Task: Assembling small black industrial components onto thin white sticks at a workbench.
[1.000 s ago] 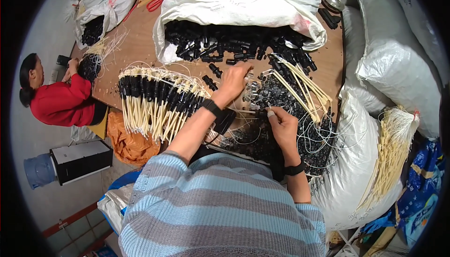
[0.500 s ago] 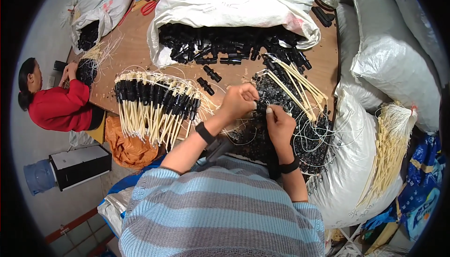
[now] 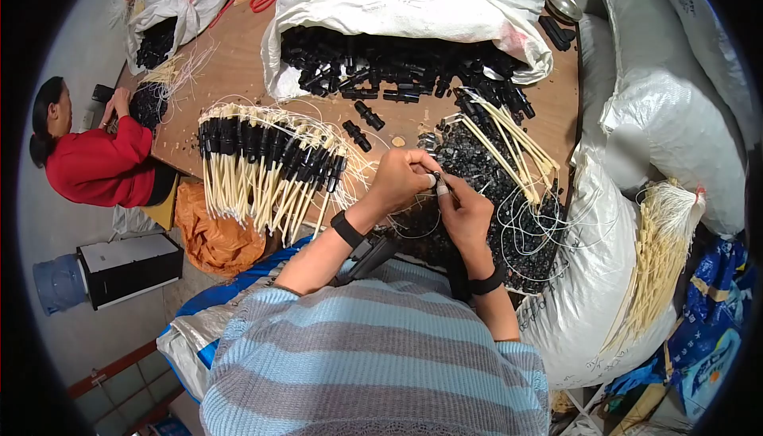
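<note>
Over a heap of small black plastic pieces [image 3: 520,237], my two hands meet fingertip to fingertip. My left hand [image 3: 401,179] is closed in a pinch, thumb against fingers. My right hand [image 3: 467,213] pinches too, its thumb tip almost touching the left one. Something small and dark shows between the fingertips, too little of it to name. To the left lies a row of cream sticks with black sleeves [image 3: 274,150] and white cords. Right of my hands, several loose cream sticks [image 3: 509,146] rest on the heap, with thin white cords [image 3: 528,225] trailing near my right wrist.
A white woven sack [image 3: 413,7] spills black connectors [image 3: 401,96] onto the brown table [image 3: 238,54]. Full sacks [image 3: 660,110] crowd the right side, with a bundle of sticks [image 3: 656,265] on one. A person in red [image 3: 99,158] works at the far left.
My hands have come closer together, the right one shifting slightly left and turning, so their fingertips now nearly touch. The whole view has shifted slightly.
</note>
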`<act>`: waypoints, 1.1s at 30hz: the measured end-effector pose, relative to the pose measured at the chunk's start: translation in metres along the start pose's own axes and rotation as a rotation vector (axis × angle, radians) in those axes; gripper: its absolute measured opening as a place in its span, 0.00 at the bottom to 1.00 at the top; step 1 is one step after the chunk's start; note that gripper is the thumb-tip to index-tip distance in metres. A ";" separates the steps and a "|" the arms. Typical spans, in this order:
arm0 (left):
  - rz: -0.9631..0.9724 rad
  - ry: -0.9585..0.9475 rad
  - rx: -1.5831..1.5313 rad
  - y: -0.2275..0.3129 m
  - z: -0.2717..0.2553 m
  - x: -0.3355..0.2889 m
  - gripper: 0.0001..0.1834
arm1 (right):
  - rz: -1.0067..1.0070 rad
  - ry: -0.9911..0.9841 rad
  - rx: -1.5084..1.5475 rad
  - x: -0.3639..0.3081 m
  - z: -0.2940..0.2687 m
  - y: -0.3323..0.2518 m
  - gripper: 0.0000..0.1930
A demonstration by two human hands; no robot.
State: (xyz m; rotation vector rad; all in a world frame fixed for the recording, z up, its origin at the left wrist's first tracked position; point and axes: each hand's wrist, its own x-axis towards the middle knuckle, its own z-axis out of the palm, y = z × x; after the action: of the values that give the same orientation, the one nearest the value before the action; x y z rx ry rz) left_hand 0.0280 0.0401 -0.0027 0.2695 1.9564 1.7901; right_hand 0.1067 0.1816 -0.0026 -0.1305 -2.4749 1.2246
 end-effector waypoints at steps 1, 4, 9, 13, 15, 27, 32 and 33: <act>0.020 0.032 0.098 0.001 -0.002 0.000 0.07 | -0.001 -0.001 0.000 0.000 -0.001 0.001 0.07; 0.041 0.130 0.483 0.009 -0.005 -0.001 0.09 | 0.024 0.006 -0.033 0.001 -0.003 0.004 0.08; 0.604 0.197 0.670 0.017 -0.006 0.001 0.17 | 0.404 -0.224 0.308 0.014 -0.019 0.010 0.09; 0.532 -0.101 0.659 0.016 -0.018 -0.004 0.22 | 0.674 -0.417 0.848 0.017 -0.035 -0.001 0.11; 0.443 -0.133 0.640 0.013 -0.018 -0.003 0.20 | 0.360 -0.274 0.438 0.011 -0.031 -0.005 0.15; 0.527 0.058 0.818 0.019 -0.009 -0.034 0.14 | 0.386 -0.386 0.304 0.020 -0.010 -0.011 0.07; 0.646 0.232 0.768 0.019 -0.040 -0.055 0.14 | 0.250 -0.479 0.088 0.022 0.001 -0.038 0.10; 0.700 0.293 0.840 0.007 -0.058 -0.052 0.14 | 0.028 -0.315 0.140 0.021 0.002 -0.042 0.10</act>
State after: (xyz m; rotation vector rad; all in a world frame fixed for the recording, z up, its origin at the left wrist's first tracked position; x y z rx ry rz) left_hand 0.0454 -0.0333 0.0168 1.1289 3.0138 1.2545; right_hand 0.0897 0.1599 0.0352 0.0719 -2.6427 1.5277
